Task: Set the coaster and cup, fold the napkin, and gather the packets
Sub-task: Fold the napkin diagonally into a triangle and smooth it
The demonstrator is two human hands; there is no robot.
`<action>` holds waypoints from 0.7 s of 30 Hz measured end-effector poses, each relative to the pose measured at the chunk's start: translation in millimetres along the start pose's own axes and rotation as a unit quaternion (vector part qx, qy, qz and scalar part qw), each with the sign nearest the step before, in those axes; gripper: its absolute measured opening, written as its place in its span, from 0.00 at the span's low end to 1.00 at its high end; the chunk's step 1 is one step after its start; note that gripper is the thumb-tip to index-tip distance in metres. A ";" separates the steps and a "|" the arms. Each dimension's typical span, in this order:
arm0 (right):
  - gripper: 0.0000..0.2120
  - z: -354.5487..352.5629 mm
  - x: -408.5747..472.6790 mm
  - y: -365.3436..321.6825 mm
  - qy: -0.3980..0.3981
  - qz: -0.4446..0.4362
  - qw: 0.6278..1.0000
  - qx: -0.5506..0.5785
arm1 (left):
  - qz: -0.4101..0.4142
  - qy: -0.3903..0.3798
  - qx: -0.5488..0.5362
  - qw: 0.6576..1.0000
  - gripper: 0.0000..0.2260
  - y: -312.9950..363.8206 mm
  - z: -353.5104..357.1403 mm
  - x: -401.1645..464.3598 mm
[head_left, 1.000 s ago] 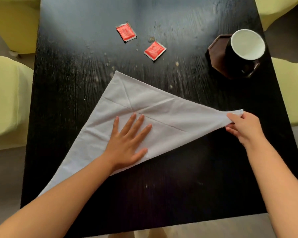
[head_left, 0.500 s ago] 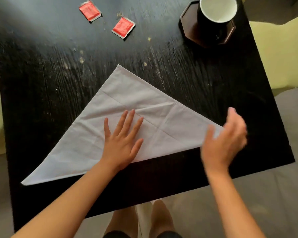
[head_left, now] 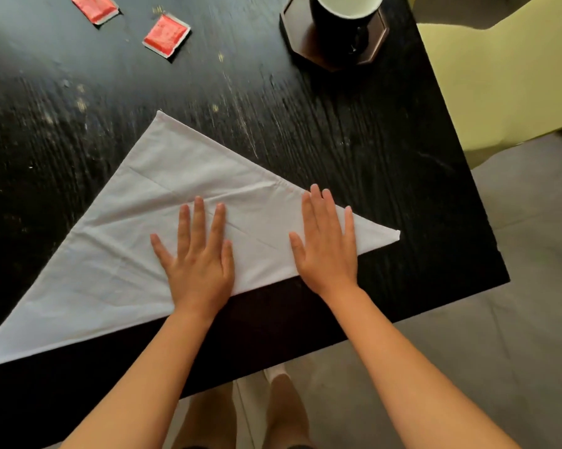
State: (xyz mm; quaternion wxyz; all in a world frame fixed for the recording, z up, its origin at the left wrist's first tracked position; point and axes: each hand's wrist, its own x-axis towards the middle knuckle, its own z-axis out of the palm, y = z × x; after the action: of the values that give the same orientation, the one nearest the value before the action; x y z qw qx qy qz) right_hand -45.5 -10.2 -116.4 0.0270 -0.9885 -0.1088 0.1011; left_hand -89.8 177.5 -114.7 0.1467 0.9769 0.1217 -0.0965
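Left hand (head_left: 198,264): flat, fingers straight and spread, pressing the napkin (head_left: 137,228); grasping nothing
Right hand (head_left: 326,246): flat too, palm down near the napkin's right tip
Napkin: folded triangle on the worktop (head_left: 354,140)
Cup (head_left: 344,17): on its coaster (head_left: 305,51), far right
Packets (head_left: 166,35): two, far left, apart

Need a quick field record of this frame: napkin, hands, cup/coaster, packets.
napkin: white, folded into a triangle, flat on the black table
left hand: flat, pressing the napkin
right hand: flat, pressing the napkin near its right corner
cup: dark, standing on the coaster, far right
packets: two red, far left, apart
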 end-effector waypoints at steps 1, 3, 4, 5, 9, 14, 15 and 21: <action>0.31 -3.1 1.2 20.0 0.003 0.012 1.000 -0.014 | -0.001 -0.003 0.001 1.000 0.26 0.1 -0.1 -0.7; 0.31 -9.4 3.1 53.3 0.006 0.046 0.998 -0.030 | 0.001 -0.008 0.003 1.000 0.27 1.4 -1.0 -1.2; 0.31 -11.7 3.5 63.5 0.007 0.059 0.998 -0.033 | 0.003 -0.010 0.003 1.000 0.27 1.4 -1.8 -1.0; 0.31 -12.9 3.6 69.0 0.008 0.066 0.997 -0.035 | 0.004 -0.012 0.004 1.000 0.27 1.1 -2.4 -0.4; 0.31 -11.8 3.6 68.3 0.016 0.070 0.996 -0.044 | -0.034 0.004 -0.004 0.999 0.29 14.7 0.5 -2.0; 0.31 -10.5 3.5 70.2 0.022 0.061 0.997 -0.029 | 0.099 0.011 -0.005 0.995 0.26 111.6 25.5 -3.2; 0.31 -9.9 3.5 70.5 0.023 0.058 0.998 -0.028 | 0.106 0.008 0.009 0.994 0.26 124.9 30.6 -1.6; 0.32 -9.1 4.3 70.5 0.029 0.055 0.998 -0.029 | 0.101 0.020 0.025 0.994 0.26 84.9 32.9 -4.9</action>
State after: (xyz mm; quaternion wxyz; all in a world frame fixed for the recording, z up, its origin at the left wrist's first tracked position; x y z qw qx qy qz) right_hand -24.8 -78.3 -113.7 -0.0040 -0.9959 -0.0558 0.0707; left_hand -76.8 87.6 -122.1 0.1284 0.9894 0.0226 -0.0642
